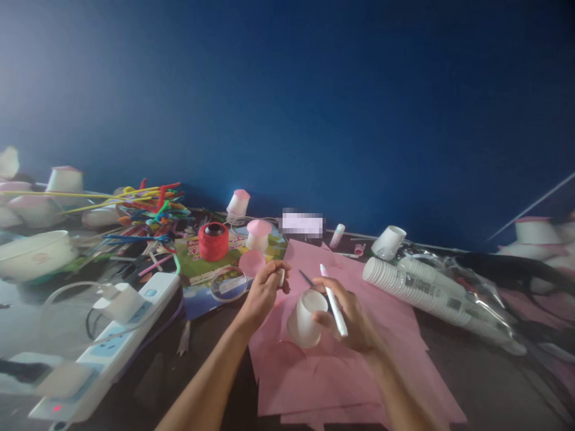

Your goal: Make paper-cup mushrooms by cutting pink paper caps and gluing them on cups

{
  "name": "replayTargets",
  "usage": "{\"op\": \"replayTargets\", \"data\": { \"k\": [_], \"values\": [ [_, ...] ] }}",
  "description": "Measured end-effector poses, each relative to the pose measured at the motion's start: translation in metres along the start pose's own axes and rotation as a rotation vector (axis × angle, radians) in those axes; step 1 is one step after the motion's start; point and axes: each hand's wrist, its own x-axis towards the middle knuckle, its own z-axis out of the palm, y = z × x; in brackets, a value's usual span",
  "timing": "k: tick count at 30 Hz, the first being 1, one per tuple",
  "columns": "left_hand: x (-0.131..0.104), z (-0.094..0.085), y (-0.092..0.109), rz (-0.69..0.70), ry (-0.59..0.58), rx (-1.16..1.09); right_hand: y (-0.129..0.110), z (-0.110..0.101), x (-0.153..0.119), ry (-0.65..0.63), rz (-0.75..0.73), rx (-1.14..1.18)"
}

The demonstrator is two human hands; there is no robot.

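Observation:
A white paper cup (302,328) stands upside down on pink paper sheets (323,383) in front of me. My right hand (350,314) is closed around a white marker (335,305) with a pink tip end, its thumb against the cup's side. Left of the cup and a little above it, my left hand (268,287) is closed, with a small white piece, perhaps a cap (282,277), between its fingers. Just beyond the cup, dark scissors (306,278) lie on the paper, partly hidden by my right hand.
Left are a power strip (150,308), colourful pipe cleaners (157,206), red string spool (212,242), tape roll (229,285) and a bowl (38,254). A pink-roofed cup (259,234) stands behind. Right lie stacked cups (413,287); a glue stick (336,236) stands farther back.

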Motion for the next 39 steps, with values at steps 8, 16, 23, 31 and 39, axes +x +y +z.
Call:
{"op": "replayTargets", "data": {
  "k": [8, 16, 23, 31, 39],
  "values": [
    [-0.004, 0.007, -0.004, -0.111, -0.2, -0.09, 0.011, -0.005, 0.004, 0.273, 0.116, 0.112],
    [-0.015, 0.019, 0.0, -0.101, -0.522, -0.055, 0.015, 0.002, 0.006, 0.247, 0.085, 0.101],
    [-0.012, 0.022, -0.004, -0.128, -0.45, -0.065, 0.013, -0.002, 0.014, 0.492, 0.126, 0.513],
    [-0.006, 0.019, 0.002, -0.142, -0.519, -0.067, 0.001, -0.009, 0.015, 0.503, 0.037, 0.995],
    [-0.005, 0.016, 0.0, -0.121, -0.44, 0.043, 0.0, 0.015, 0.013, 0.499, 0.033, 0.916]
  ]
}}
